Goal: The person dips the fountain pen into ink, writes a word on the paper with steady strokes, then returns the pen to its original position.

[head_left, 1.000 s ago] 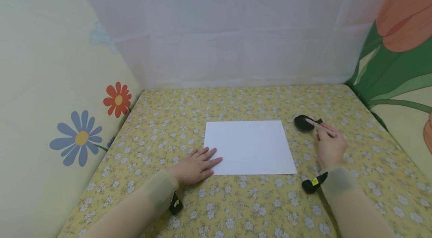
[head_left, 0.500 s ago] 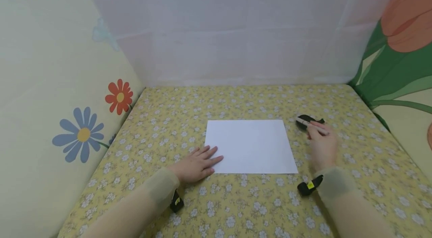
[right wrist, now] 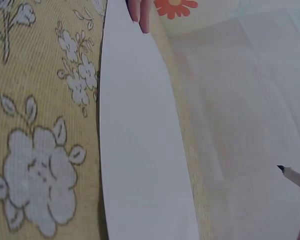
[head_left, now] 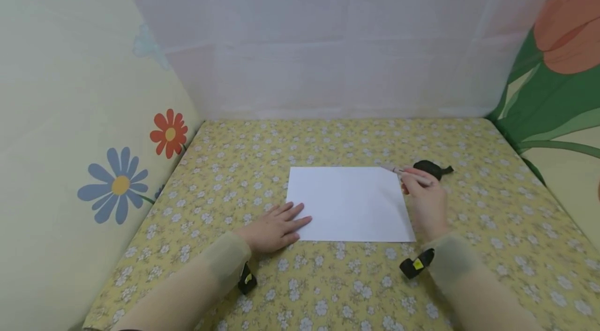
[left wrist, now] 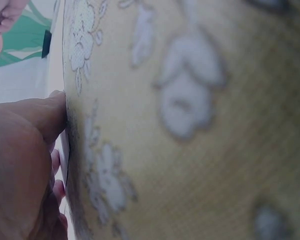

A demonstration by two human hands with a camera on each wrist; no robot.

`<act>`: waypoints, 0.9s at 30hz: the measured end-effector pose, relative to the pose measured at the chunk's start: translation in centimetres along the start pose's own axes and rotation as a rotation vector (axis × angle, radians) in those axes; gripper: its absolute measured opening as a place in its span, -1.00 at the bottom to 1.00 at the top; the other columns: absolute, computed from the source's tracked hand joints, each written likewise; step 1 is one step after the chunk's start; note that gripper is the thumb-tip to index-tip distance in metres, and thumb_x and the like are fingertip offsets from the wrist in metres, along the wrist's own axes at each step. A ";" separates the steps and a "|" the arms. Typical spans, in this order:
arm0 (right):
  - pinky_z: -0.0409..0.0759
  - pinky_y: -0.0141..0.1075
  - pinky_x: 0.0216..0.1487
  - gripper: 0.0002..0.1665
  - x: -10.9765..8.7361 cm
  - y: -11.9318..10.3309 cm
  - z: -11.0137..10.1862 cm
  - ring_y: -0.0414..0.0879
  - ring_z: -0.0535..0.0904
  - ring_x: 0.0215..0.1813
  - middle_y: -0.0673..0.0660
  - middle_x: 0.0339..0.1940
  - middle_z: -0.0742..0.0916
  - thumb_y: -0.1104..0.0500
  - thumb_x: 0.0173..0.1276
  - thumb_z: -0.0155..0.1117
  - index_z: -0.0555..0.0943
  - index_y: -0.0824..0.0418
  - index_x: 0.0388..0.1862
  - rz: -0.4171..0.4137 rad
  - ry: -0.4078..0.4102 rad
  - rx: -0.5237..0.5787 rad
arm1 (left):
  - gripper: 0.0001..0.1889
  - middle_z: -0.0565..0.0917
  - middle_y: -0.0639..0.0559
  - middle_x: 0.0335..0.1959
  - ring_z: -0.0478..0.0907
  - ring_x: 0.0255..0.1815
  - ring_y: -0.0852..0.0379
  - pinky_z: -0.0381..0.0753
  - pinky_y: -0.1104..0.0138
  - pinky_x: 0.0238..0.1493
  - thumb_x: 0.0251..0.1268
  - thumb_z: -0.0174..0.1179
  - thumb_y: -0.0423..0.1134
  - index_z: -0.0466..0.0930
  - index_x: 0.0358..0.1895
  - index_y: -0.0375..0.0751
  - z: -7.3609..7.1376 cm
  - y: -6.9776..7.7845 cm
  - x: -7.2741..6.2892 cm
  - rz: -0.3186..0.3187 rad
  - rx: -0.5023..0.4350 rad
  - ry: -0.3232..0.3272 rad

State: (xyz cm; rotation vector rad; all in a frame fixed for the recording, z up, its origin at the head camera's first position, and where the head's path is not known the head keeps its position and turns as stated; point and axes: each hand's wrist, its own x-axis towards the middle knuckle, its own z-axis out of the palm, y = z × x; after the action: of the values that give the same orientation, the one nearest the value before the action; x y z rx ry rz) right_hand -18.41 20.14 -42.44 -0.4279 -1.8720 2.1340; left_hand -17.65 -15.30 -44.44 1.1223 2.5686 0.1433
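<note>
My left hand (head_left: 272,229) lies flat with its fingers spread over the left edge of a white sheet of paper (head_left: 342,206). In the left wrist view, its thumb (left wrist: 45,115) rests near the paper's edge. My right hand (head_left: 427,203) pinches a slim pale pen (head_left: 414,175) above the paper's far right corner. The right wrist view catches the pen's dark pointed tip (right wrist: 281,168) in the air, apart from the sheet. Behind that hand lies a small black object (head_left: 428,168), rounded with a short tail, partly hidden by the fingers.
A yellow flowered cloth (head_left: 234,164) covers the table. A pale sheet (head_left: 328,60) hangs at the back, and flower-printed panels stand at left (head_left: 47,112) and right (head_left: 539,101). Each wrist wears a black camera band (head_left: 416,263).
My right hand has carried the pen leftward from over the black object to the paper's far right corner. The left hand stays on the paper; the head view shifts slightly.
</note>
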 end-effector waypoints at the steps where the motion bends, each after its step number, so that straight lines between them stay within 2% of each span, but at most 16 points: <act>1: 0.56 -0.42 -0.21 -0.52 -0.1 -0.1 0.2 -0.12 0.54 -0.22 0.08 -0.18 0.66 0.09 0.33 0.33 0.54 0.34 0.12 0.003 -0.005 -0.012 | -0.45 -0.13 -0.06 0.57 -0.23 0.55 -0.12 -0.16 -0.02 0.49 0.58 -0.22 0.02 0.00 0.55 0.11 0.0 0.0 0.0 0.000 0.001 0.000; 6: 0.57 -0.38 -0.21 -0.60 -0.4 -0.4 1.1 -0.13 0.55 -0.25 0.08 -0.22 0.66 0.14 0.37 0.29 0.56 0.35 0.09 -0.008 -0.052 -0.065 | -0.45 -0.13 -0.06 0.57 -0.23 0.55 -0.11 -0.15 0.00 0.49 0.58 -0.22 0.03 0.00 0.55 0.12 0.0 0.0 0.1 -0.001 0.006 0.000; 11: 0.57 -0.42 -0.27 -0.70 -0.6 0.1 1.5 -0.13 0.54 -0.28 0.21 -0.19 0.65 0.17 0.37 0.28 0.60 0.32 0.00 -0.035 -0.103 -0.060 | -0.45 -0.14 -0.05 0.58 -0.23 0.55 -0.11 -0.13 0.01 0.49 0.58 -0.23 0.03 0.00 0.55 0.12 -0.1 0.0 0.1 -0.005 0.009 -0.005; 20: 0.57 -0.42 -0.30 -0.64 -0.7 0.9 2.5 -0.18 0.53 -0.35 0.11 -0.30 0.65 0.23 0.36 0.28 0.57 0.46 0.02 -0.080 -0.165 -0.084 | -0.45 -0.16 -0.02 0.58 -0.24 0.55 -0.11 -0.07 -0.05 0.47 0.58 -0.24 0.05 -0.02 0.55 0.15 -0.1 0.1 0.0 -0.020 -0.009 -0.018; 27: 0.54 -0.42 -0.26 -0.62 -0.7 1.5 3.0 -0.17 0.53 -0.30 0.12 -0.21 0.64 0.14 0.38 0.27 0.60 0.38 0.05 -0.006 -0.216 -0.162 | -0.45 -0.17 -0.01 0.58 -0.25 0.56 -0.09 -0.05 -0.04 0.47 0.58 -0.25 0.06 -0.02 0.55 0.17 0.1 0.0 0.0 -0.028 -0.015 -0.019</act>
State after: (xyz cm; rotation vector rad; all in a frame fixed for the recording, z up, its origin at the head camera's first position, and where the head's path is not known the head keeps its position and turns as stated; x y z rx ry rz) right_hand -18.99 16.91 -43.56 -0.2302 -2.1709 2.1049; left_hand -17.67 -15.31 -44.51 1.0772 2.5609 0.1446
